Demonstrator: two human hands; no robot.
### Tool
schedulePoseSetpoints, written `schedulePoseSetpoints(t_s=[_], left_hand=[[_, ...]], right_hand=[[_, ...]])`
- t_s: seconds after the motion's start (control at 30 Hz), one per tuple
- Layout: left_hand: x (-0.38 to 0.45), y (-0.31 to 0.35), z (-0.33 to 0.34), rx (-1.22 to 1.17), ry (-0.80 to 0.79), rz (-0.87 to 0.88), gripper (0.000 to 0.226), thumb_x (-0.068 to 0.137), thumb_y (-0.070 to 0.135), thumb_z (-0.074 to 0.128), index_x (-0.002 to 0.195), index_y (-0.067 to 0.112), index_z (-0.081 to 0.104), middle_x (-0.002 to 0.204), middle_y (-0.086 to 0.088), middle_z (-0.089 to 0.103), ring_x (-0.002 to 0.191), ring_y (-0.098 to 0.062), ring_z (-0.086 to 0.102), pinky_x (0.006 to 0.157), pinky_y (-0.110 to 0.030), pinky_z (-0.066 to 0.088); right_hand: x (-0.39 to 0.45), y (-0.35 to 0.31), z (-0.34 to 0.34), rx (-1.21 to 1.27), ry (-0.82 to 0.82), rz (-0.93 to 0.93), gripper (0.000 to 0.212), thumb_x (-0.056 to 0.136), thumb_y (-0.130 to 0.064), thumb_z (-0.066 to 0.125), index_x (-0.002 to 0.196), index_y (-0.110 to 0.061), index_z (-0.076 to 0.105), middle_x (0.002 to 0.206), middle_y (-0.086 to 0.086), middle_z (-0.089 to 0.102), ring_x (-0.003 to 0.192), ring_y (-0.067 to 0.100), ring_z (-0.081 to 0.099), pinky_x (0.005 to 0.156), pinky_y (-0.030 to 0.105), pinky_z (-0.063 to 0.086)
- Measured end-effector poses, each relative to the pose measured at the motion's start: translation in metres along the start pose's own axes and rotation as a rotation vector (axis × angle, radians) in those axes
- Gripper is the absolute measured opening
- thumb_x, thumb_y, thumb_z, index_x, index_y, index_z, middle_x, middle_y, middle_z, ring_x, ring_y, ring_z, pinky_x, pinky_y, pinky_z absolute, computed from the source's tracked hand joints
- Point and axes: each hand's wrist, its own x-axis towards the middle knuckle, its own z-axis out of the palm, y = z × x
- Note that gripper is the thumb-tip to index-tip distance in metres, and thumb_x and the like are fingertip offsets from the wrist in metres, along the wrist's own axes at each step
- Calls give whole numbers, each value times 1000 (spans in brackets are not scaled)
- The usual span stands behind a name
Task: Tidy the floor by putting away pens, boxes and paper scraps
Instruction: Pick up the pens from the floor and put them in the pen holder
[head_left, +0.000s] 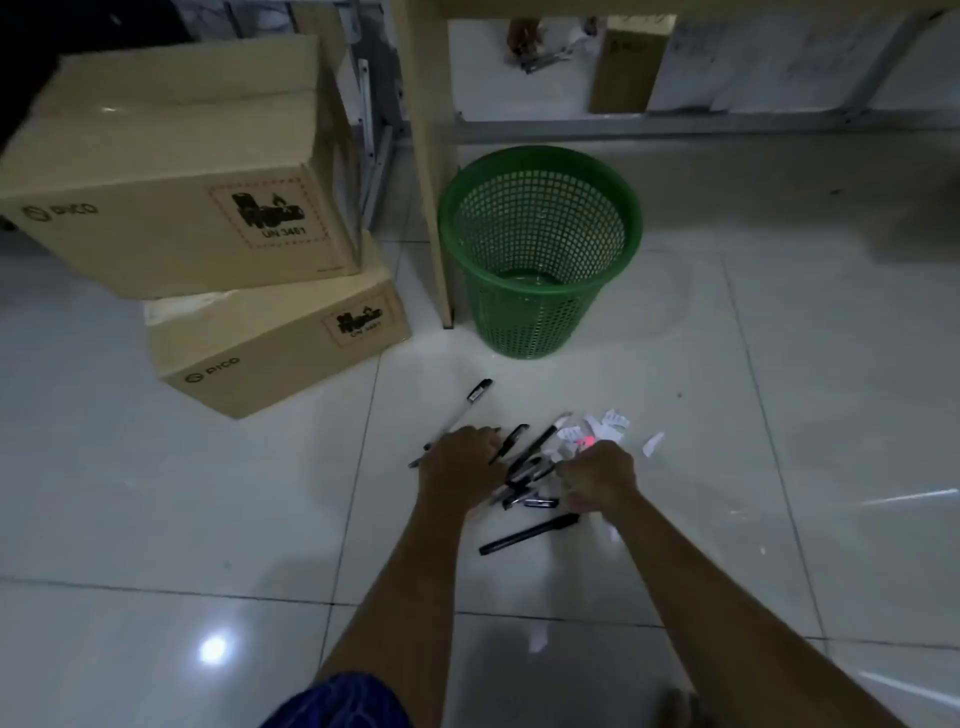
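Observation:
Several black pens (524, 467) lie in a loose pile on the white tiled floor, with one clear-barrelled pen (462, 410) to the left and one black pen (527, 534) nearer to me. White paper scraps (602, 423) lie just right of the pile. My left hand (460, 460) rests curled on the pile's left side, over pens. My right hand (597, 480) is curled at the pile's right side; its grip is hidden. Two stacked cardboard boxes (171, 171) (280, 343) stand at the left. A green mesh bin (537, 249) stands upright behind the pile.
A wooden desk leg (428, 156) stands just left of the bin, with a metal frame bar (675, 127) behind it. Another cardboard box (626, 62) sits under the desk. A single paper scrap (537, 640) lies near my knees.

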Motion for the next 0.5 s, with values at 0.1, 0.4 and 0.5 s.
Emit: schedulePoseSetpoints(t_s=[0.1, 0.4, 0.5], left_hand=[[-2, 10, 27, -31, 60, -67, 44, 89, 55, 61, 121, 24, 62, 125, -1, 64, 120, -26, 60, 97, -44, 53], [4, -4, 53, 24, 100, -175, 46, 95, 58, 57, 125, 23, 62, 124, -4, 68, 118, -28, 64, 94, -39, 54], [5, -9, 54, -13, 96, -193, 47, 93, 58, 58, 120, 21, 68, 119, -4, 70, 114, -27, 67, 92, -37, 55]], right_hand=[[-6, 8, 6, 15, 78, 20, 49, 82, -40, 69, 110, 1, 67, 110, 18, 72, 107, 34, 68, 93, 37, 55], [-4, 17, 40, 245, 53, 54, 42, 76, -32, 76, 90, 8, 73, 86, 24, 75, 85, 36, 73, 86, 46, 59], [2, 14, 49, 285, 37, 43, 40, 79, -30, 78, 82, 10, 73, 75, 25, 74, 72, 38, 74, 81, 51, 60]])
